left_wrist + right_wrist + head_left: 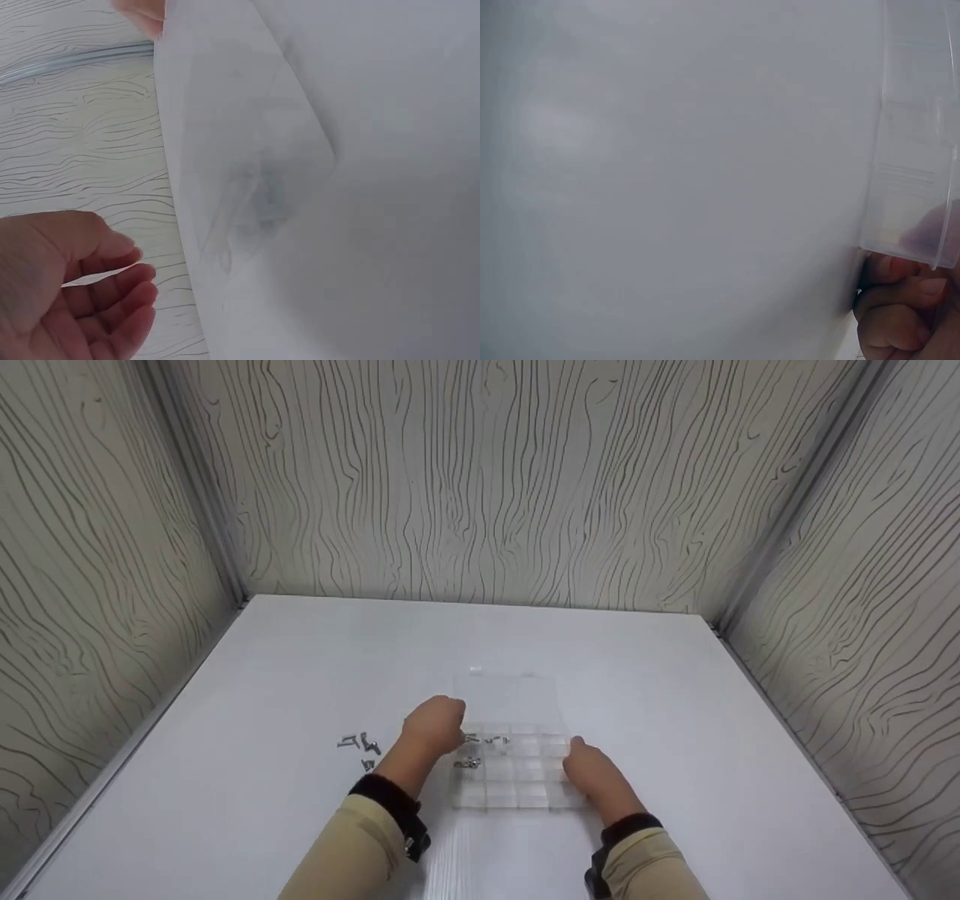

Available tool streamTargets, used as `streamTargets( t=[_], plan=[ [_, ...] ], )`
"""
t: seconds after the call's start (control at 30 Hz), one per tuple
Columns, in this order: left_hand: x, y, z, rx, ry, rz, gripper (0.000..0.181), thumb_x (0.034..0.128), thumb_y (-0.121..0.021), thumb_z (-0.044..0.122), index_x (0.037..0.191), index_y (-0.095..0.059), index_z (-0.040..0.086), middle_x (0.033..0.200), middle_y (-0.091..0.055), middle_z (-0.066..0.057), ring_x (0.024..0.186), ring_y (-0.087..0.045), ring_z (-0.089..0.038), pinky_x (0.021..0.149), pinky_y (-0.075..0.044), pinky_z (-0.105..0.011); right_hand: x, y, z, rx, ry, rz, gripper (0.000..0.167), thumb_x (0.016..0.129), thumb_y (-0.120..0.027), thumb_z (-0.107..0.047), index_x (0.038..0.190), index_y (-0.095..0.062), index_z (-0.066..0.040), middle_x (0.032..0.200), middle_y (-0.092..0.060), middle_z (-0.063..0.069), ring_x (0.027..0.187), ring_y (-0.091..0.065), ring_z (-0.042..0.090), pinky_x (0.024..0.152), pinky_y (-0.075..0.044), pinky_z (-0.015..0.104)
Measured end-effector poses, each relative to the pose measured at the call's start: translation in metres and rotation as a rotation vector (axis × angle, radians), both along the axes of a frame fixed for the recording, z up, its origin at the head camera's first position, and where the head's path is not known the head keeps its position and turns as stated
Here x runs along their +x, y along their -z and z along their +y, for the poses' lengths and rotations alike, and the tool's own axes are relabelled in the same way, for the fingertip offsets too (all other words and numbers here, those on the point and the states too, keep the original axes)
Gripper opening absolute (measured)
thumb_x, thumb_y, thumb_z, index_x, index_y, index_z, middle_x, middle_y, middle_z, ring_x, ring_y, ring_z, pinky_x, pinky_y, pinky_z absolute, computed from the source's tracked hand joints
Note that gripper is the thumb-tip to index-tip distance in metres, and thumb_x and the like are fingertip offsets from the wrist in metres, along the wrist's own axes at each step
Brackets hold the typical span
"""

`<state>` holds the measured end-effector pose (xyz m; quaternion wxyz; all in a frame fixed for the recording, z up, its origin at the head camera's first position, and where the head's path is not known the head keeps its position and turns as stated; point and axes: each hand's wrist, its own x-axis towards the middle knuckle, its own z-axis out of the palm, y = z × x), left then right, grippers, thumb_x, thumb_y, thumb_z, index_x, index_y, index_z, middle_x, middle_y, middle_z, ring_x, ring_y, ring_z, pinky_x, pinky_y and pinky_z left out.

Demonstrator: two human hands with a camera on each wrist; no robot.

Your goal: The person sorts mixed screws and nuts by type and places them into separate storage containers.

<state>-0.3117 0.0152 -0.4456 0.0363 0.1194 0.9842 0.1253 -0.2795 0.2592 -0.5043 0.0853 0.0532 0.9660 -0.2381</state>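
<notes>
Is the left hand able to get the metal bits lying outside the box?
Probably yes. The metal bits lie in the open on the table, left of the left hand. Nothing seems to be between them, and its fingers look empty.

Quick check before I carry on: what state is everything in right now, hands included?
Clear compartment box: open, compartments facing up.
Lid: swung back, away from the person.
Metal pieces in the box: lying in compartments toward its left side.
Loose metal pieces: scattered on the table, left of the box.
Left hand: fingers loosely curled, nothing visible held.
Right hand: gripping the box's right side.
</notes>
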Motion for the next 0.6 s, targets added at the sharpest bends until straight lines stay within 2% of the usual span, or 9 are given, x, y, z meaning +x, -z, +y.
streamTargets(
  t=[0.17, 0.3, 0.4, 0.5, 0.6],
  plan=[
    [0.003, 0.004, -0.025, -0.009, -0.058, -0.091, 0.028, 0.0728, -0.068, 0.005, 0.100, -0.065, 0.008, 0.094, -0.065, -0.007, 0.086, -0.060, -0.021, 0.077, -0.052, -0.036, -0.001, 0.000, 0.000, -0.001, -0.004, 0.001, 0.046, 0.091, -0.034, -0.007, 0.130, -0.030, 0.017, 0.116, -0.050, 0.034, 0.102, -0.054, 0.039, 0.086, -0.044, 0.048],
    [0.008, 0.013, -0.045, -0.043, -0.062, -0.136, 0.023, 0.0703, -0.068, 0.001, 0.093, -0.066, 0.005, 0.089, -0.065, -0.009, 0.074, -0.056, -0.020, 0.070, -0.051, -0.035, -0.001, 0.000, -0.001, 0.012, -0.009, -0.005, 0.048, 0.092, -0.034, -0.007, 0.132, -0.027, 0.017, 0.120, -0.047, 0.035, 0.106, -0.052, 0.040, 0.088, -0.044, 0.048],
    [0.014, 0.015, -0.057, -0.072, -0.067, -0.176, 0.026, 0.0706, -0.067, -0.001, 0.097, -0.065, 0.002, 0.094, -0.064, -0.012, 0.080, -0.057, -0.023, 0.073, -0.051, -0.037, -0.001, 0.001, 0.000, 0.022, -0.024, -0.003, 0.047, 0.092, -0.035, -0.008, 0.131, -0.027, 0.018, 0.118, -0.048, 0.036, 0.104, -0.053, 0.040, 0.086, -0.044, 0.047],
    [0.020, 0.016, -0.064, -0.074, -0.104, -0.229, 0.030, 0.0691, -0.067, -0.005, 0.099, -0.064, -0.002, 0.098, -0.063, -0.015, 0.085, -0.058, -0.026, 0.077, -0.051, -0.039, -0.002, 0.003, 0.002, 0.030, -0.039, 0.009, 0.044, 0.092, -0.036, -0.007, 0.127, -0.032, 0.017, 0.110, -0.053, 0.034, 0.099, -0.055, 0.039, 0.083, -0.045, 0.047],
    [0.024, 0.019, -0.069, -0.067, -0.141, -0.227, 0.026, 0.0673, -0.065, -0.009, 0.093, -0.064, -0.003, 0.094, -0.063, -0.015, 0.083, -0.059, -0.026, 0.078, -0.051, -0.039, -0.002, 0.003, 0.002, 0.025, -0.044, 0.022, 0.042, 0.091, -0.036, -0.007, 0.125, -0.034, 0.017, 0.107, -0.054, 0.033, 0.096, -0.056, 0.037, 0.082, -0.046, 0.047]
  ],
)
